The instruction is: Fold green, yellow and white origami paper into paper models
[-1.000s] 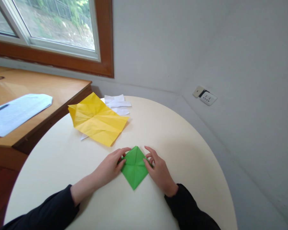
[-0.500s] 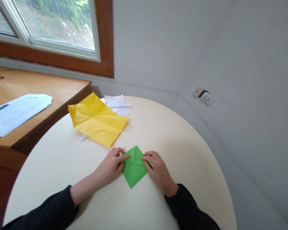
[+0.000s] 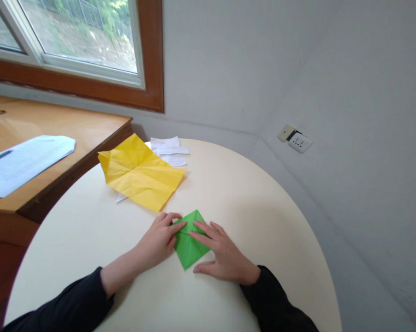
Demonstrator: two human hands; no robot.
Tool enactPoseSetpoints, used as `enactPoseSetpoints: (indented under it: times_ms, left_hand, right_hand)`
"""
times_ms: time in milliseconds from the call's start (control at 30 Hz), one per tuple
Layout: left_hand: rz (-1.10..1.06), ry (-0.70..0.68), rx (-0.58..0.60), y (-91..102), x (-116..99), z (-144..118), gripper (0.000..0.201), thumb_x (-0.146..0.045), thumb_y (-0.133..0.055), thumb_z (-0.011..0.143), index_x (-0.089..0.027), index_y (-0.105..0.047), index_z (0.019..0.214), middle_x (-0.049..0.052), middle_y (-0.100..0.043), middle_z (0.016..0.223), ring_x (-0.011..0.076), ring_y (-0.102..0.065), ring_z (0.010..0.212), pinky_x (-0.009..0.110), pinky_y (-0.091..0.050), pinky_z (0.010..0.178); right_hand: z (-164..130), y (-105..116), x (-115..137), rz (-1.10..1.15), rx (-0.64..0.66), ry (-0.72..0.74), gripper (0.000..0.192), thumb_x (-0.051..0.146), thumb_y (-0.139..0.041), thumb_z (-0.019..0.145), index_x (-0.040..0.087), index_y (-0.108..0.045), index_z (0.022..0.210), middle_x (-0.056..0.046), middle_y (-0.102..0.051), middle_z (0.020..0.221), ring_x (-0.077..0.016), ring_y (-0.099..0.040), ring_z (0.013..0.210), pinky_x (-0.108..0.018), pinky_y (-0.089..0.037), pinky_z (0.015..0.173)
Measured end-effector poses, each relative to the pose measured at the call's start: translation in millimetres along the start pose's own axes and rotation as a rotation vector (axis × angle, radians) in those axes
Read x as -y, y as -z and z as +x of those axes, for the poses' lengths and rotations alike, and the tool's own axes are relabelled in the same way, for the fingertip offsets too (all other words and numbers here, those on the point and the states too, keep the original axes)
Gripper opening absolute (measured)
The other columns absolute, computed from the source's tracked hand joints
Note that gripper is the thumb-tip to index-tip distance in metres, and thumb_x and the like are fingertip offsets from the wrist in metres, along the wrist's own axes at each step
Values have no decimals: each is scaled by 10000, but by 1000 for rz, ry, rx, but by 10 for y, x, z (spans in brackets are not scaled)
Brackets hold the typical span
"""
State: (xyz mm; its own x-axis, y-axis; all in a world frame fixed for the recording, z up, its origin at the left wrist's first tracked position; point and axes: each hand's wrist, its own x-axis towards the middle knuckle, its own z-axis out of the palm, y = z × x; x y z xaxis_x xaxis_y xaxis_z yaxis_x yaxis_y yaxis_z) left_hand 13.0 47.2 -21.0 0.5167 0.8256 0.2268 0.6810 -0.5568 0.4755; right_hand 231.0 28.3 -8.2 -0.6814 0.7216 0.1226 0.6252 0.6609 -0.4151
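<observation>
A folded green paper square [image 3: 187, 249] lies like a diamond on the round cream table [image 3: 249, 203], near its front. My left hand [image 3: 159, 240] rests at the paper's left corner, with the forefinger tip on its upper left edge. My right hand [image 3: 220, 256] lies flat over the paper's right half, fingers stretched out and pressing down on it. Both arms wear dark sleeves. Neither hand grips the paper.
A creased yellow sheet [image 3: 140, 173] lies unfolded farther back on the table, with white paper scraps [image 3: 169, 150] behind it. A wooden desk [image 3: 56, 124] with a white sheet [image 3: 21, 161] stands to the left under a window. A wall socket [image 3: 298, 139] is at the right.
My right hand moved left from the paper's right corner and now lies flat across the green paper. The paper shifted slightly left and toward me. My left hand stayed nearly still.
</observation>
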Motion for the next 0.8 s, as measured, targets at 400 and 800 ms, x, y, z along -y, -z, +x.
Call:
enactPoseSetpoints:
  times_ms: [400, 800]
  left_hand:
    - [28, -21, 165, 182, -112, 6, 442, -228, -561, 757, -208, -565, 1198, 116, -502, 1179, 256, -489, 995, 433, -382, 908]
    - [38, -52, 189, 111, -46, 22, 444, -315, -678, 722, -219, -596, 1148, 99, -544, 1083, 241, -516, 960, 389, -414, 853]
  right_hand:
    - [2, -68, -96, -2, -87, -82, 396, 264, -591, 810, 196, -558, 1198, -98, -522, 1315, -200, -443, 1250, -417, -312, 1060]
    - [1, -118, -239, 11, -226, -86, 342, 150, -514, 830, 194, -577, 1163, -91, -588, 1241, -195, -530, 1170, -411, -414, 989]
